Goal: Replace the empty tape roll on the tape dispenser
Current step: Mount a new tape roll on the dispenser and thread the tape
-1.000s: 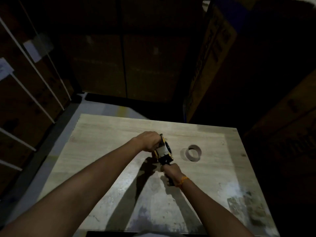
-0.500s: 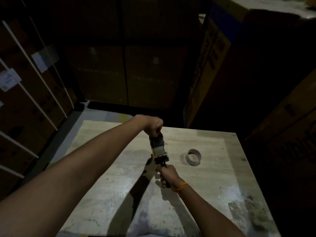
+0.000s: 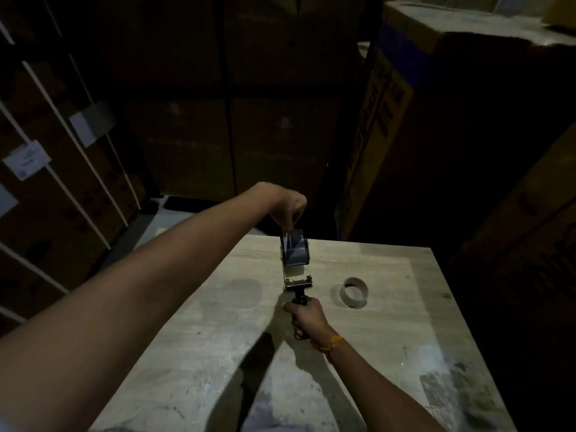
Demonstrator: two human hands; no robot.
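Note:
The tape dispenser (image 3: 296,277) is held above the wooden table (image 3: 389,338), its black handle in my right hand (image 3: 307,318). A roll of clear tape (image 3: 295,252) sits in the dispenser's head. My left hand (image 3: 288,208) is above the roll, fingers pinched on the free end of the tape (image 3: 288,235), which stretches up from the roll. An empty cardboard tape core (image 3: 355,291) lies on its side on the table to the right of the dispenser.
Tall cardboard boxes (image 3: 405,135) stand close behind and to the right of the table. Strapped boxes with white labels (image 3: 26,163) line the left side. The table's far edge lies just beyond the dispenser.
My left hand has risen from the dispenser's head, drawing a strip of tape upward. The dispenser has turned more upright in my right hand.

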